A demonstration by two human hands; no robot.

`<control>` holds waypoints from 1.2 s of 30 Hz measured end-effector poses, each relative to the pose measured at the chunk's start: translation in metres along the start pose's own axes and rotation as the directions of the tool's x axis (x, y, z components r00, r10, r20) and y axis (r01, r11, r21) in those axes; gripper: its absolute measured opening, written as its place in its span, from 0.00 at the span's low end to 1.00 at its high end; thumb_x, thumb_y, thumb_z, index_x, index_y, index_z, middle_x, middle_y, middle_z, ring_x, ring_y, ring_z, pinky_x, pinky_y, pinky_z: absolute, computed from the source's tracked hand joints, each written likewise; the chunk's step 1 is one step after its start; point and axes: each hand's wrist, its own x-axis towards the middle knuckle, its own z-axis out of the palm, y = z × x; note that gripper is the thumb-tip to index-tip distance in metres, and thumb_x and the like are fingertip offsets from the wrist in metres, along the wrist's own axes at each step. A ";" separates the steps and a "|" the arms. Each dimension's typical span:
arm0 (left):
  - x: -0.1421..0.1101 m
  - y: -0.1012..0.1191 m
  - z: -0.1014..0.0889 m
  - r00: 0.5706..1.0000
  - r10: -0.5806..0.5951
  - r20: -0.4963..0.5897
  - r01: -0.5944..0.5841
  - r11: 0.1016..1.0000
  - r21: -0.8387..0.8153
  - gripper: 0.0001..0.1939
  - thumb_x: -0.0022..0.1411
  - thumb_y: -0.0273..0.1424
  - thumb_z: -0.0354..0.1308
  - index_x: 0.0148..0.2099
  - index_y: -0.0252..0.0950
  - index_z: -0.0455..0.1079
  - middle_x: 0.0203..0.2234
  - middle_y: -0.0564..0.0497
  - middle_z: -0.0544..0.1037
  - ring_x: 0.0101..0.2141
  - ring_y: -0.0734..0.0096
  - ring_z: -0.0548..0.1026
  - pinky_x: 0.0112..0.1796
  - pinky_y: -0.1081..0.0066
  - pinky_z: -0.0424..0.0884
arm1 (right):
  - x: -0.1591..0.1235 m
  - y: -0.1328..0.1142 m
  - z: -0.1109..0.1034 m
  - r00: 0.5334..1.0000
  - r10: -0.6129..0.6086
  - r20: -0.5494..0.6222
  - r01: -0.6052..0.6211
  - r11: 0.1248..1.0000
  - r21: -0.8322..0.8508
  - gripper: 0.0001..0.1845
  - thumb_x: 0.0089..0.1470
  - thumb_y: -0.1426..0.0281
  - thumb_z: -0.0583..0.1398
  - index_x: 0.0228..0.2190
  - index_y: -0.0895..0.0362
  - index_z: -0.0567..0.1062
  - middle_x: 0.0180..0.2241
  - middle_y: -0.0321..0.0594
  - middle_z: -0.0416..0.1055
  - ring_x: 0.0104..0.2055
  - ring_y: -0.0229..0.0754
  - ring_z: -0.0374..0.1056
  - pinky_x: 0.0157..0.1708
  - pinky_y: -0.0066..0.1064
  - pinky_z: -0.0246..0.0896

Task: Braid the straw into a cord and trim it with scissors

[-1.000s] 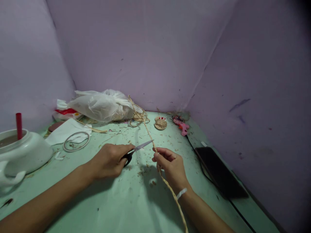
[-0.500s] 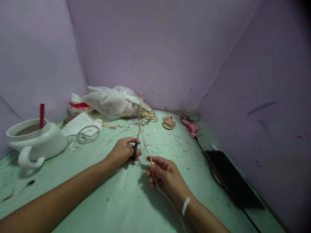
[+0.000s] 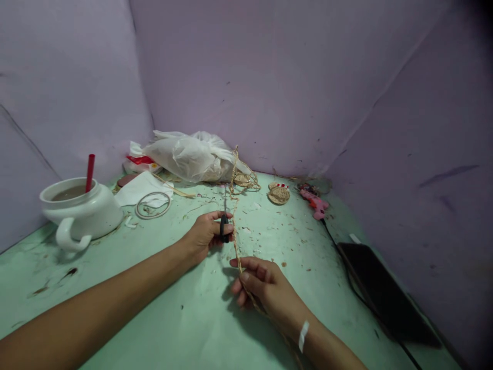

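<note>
My left hand [image 3: 206, 235] grips the black handles of a pair of scissors [image 3: 224, 228], whose thin blades point away from me toward the back. Right beside the scissors runs a braided straw cord [image 3: 236, 241]. My right hand [image 3: 262, 285] pinches this cord between thumb and forefinger, nearer to me, with the other fingers loosely curled. From there the cord trails back under my right forearm and, at the far end, reaches a loose tangle by a plastic bag. A round woven straw piece [image 3: 279, 194] with red and white trim lies farther back.
A white pot-like mug [image 3: 90, 218] with a red stick stands at left, near a metal ring [image 3: 143, 216] and white paper [image 3: 133, 189]. The plastic bag [image 3: 188, 156] rests against the wall. At right are a pink glue gun [image 3: 316, 204], its black cable and a dark flat device [image 3: 389, 293].
The camera view has shifted, so the scene sits further right. My left hand with the scissors has come closer to the cord, and my right hand has drawn slightly nearer to me.
</note>
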 end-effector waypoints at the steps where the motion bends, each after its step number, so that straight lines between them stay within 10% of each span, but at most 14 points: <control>1: 0.000 0.000 0.000 1.000 0.004 -0.006 -0.004 1.000 0.001 0.19 0.41 0.23 0.60 0.38 0.33 0.61 0.18 0.56 0.69 0.17 0.80 0.68 0.17 0.82 0.57 | 0.000 0.000 0.000 1.000 -0.007 0.003 0.007 1.000 -0.013 0.20 0.36 0.65 0.62 0.34 0.62 0.70 0.17 0.34 0.69 0.15 0.32 0.61 0.16 0.24 0.55; 10: -0.001 -0.005 0.004 0.996 0.083 -0.036 -0.081 0.996 0.036 0.20 0.40 0.23 0.59 0.39 0.33 0.61 0.17 0.57 0.68 0.17 0.80 0.67 0.18 0.81 0.57 | 0.002 -0.002 -0.006 0.988 -0.154 0.020 0.155 0.975 -0.157 0.09 0.38 0.68 0.62 0.22 0.62 0.75 0.18 0.36 0.70 0.19 0.30 0.62 0.22 0.23 0.56; 20: -0.006 -0.010 0.009 0.982 0.084 0.169 -0.055 0.984 -0.170 0.22 0.41 0.23 0.61 0.40 0.35 0.59 0.21 0.57 0.68 0.21 0.80 0.68 0.21 0.80 0.60 | 0.001 -0.010 -0.010 0.984 0.018 0.177 -0.071 0.952 0.299 0.14 0.40 0.69 0.64 0.31 0.63 0.75 0.28 0.43 0.73 0.26 0.34 0.68 0.32 0.29 0.63; 28: -0.003 -0.002 0.007 0.982 0.152 0.115 -0.164 0.981 0.105 0.21 0.41 0.29 0.61 0.40 0.35 0.58 0.21 0.56 0.69 0.22 0.76 0.69 0.23 0.77 0.61 | 0.003 -0.013 -0.014 0.996 -0.033 -0.085 0.048 0.982 0.184 0.15 0.28 0.69 0.69 0.23 0.63 0.74 0.19 0.38 0.71 0.19 0.32 0.64 0.19 0.23 0.60; 31: -0.013 0.008 0.004 0.936 0.303 0.180 -0.352 0.767 0.537 0.16 0.45 0.31 0.57 0.39 0.35 0.60 0.20 0.56 0.68 0.23 0.75 0.68 0.26 0.74 0.62 | 0.004 -0.019 -0.018 0.960 -0.097 -0.261 0.140 0.978 0.154 0.16 0.26 0.69 0.69 0.22 0.62 0.73 0.17 0.37 0.71 0.17 0.33 0.63 0.16 0.24 0.59; 36: -0.034 0.018 0.005 0.765 0.337 0.549 -0.551 -0.097 0.829 0.18 0.46 0.28 0.51 0.43 0.37 0.62 0.28 0.52 0.72 0.28 0.68 0.69 0.30 0.70 0.61 | 0.001 -0.033 -0.020 0.879 -0.176 -0.442 0.220 0.974 0.050 0.12 0.26 0.72 0.66 0.19 0.62 0.72 0.14 0.36 0.69 0.15 0.33 0.61 0.14 0.25 0.56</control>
